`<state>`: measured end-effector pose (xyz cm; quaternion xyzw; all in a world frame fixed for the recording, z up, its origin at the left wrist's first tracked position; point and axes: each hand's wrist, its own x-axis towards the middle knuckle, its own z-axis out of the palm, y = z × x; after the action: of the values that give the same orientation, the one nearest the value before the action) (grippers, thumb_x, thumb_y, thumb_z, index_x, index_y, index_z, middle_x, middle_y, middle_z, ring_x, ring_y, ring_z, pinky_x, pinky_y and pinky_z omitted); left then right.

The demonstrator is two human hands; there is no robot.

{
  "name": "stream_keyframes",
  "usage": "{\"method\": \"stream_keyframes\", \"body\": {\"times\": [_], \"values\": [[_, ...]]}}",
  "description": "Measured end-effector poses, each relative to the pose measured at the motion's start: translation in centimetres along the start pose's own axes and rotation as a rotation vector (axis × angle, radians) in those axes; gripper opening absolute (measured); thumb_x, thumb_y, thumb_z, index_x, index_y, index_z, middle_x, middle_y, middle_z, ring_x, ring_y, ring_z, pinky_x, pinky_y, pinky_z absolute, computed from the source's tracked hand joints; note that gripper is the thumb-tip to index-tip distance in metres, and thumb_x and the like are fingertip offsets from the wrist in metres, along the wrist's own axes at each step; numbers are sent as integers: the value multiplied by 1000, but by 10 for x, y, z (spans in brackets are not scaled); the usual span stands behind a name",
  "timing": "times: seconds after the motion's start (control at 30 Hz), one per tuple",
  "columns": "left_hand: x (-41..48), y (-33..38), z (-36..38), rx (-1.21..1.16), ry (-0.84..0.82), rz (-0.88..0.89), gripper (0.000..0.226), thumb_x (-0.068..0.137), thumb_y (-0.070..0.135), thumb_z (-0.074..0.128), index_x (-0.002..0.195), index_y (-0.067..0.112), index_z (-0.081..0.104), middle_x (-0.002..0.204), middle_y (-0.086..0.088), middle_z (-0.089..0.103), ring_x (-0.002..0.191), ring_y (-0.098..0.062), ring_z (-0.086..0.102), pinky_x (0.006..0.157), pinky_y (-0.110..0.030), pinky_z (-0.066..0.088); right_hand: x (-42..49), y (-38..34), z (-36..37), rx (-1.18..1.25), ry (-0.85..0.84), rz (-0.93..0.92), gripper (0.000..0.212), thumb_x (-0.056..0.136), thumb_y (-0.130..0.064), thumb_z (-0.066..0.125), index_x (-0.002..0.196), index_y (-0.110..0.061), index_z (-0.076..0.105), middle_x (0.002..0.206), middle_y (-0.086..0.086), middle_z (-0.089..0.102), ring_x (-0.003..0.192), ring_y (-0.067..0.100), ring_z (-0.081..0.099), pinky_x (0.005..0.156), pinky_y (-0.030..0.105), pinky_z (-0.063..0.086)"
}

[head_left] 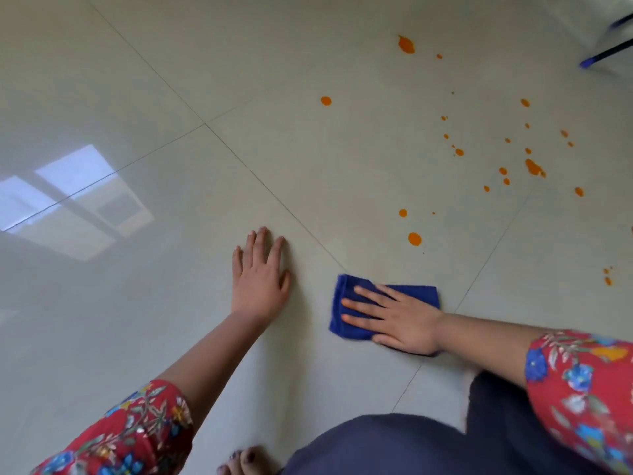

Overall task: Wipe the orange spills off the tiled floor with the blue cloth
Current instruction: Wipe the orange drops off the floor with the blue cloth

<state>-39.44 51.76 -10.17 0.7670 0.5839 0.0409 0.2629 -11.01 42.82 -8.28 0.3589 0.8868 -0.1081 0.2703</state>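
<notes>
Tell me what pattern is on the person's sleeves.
Red sleeves with a blue and yellow floral print, seen in the head view.

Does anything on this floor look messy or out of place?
Yes: orange spills dot the pale tiled floor, from just beyond the blue cloth out to the far right. The right hand presses the cloth flat; the left hand rests on bare tile.

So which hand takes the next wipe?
Right. The right hand presses flat on the blue cloth, just short of the nearest orange spot; the left hand lies flat on the floor, holding nothing.
</notes>
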Motion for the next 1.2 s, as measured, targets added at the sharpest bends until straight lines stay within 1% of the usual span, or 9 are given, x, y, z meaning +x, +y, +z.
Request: {"method": "stream_keyframes", "body": {"times": [0.07, 0.13, 0.23, 0.43, 0.67, 0.8, 0.97, 1.1, 1.2], "values": [[4, 6, -6, 39, -15, 45, 61, 99, 34, 39, 154, 21, 17, 163, -6, 1, 150, -24, -7, 120, -43, -6, -22, 37, -15, -47, -162, -62, 68, 94, -52, 18, 153, -31, -6, 162, -5, -1, 150, 27, 3, 118, 42, 22], [9, 9, -14, 65, -33, 96, 59, 99, 35, 39, 153, 21, 19, 163, -5, 4, 150, -24, -4, 121, -42, -5, -26, 58, -34, 17, -400, -97, 74, 80, -58, -1, 148, -34, -18, 156, -10, -25, 148, 22, -17, 119, 40, 17], [16, 23, -25, 107, -92, 168, 58, 100, 38, 38, 152, 21, 21, 163, -4, 12, 150, -23, 4, 121, -40, 0, -27, 56, -46, 106, -427, -58, 82, 71, -63, -9, 150, -40, -15, 154, -18, -27, 148, 16, -17, 116, 42, 15], [35, 62, -49, 305, -254, 336, 58, 100, 45, 34, 153, 27, 19, 161, 3, 16, 150, -18, 9, 121, -34, 7, -31, 22, 24, 138, 104, 145, 59, 93, -51, 33, 151, -39, 26, 160, -7, 23, 145, 32, 26, 110, 56, 29], [69, 110, -57, 399, -327, 248, 57, 99, 45, 38, 151, 27, 24, 159, 7, 23, 148, -14, 17, 119, -29, 14, -24, 82, 52, 422, 604, 168, 64, 86, 2, 42, 147, -18, 41, 157, -3, 32, 147, 20, 24, 113, 38, 33], [91, 140, -31, 328, -307, 77, 60, 100, 43, 40, 153, 24, 22, 160, 4, 22, 148, -16, 18, 119, -31, 16, -31, 103, 59, 532, 824, 227, 58, 89, 10, 44, 143, -12, 47, 152, 1, 41, 144, 23, 32, 109, 35, 41], [90, 157, 21, 143, -124, -66, 63, 99, 48, 30, 155, 27, 10, 163, 10, 5, 150, -13, 3, 121, -32, 7, -23, 122, 62, 615, 833, 454, 41, 98, -12, 45, 139, -9, 52, 150, 3, 45, 144, 23, 32, 109, 44, 38], [80, 159, 63, 59, -9, -79, 65, 93, 54, 18, 155, 33, 11, 162, 15, -1, 149, -8, -7, 120, -32, 1, -32, 108, 75, 462, 755, 210, 41, 98, -16, 42, 136, -13, 57, 149, 1, 46, 142, 24, 35, 111, 43, 36], [74, 158, 77, 102, 82, -114, 57, 99, 45, 25, 154, 34, 14, 162, 14, 3, 150, -8, -5, 122, -34, 3, -52, 133, 87, 474, 786, 291, 42, 95, -15, 44, 134, -16, 58, 147, -1, 47, 142, 24, 37, 109, 46, 38]]}}
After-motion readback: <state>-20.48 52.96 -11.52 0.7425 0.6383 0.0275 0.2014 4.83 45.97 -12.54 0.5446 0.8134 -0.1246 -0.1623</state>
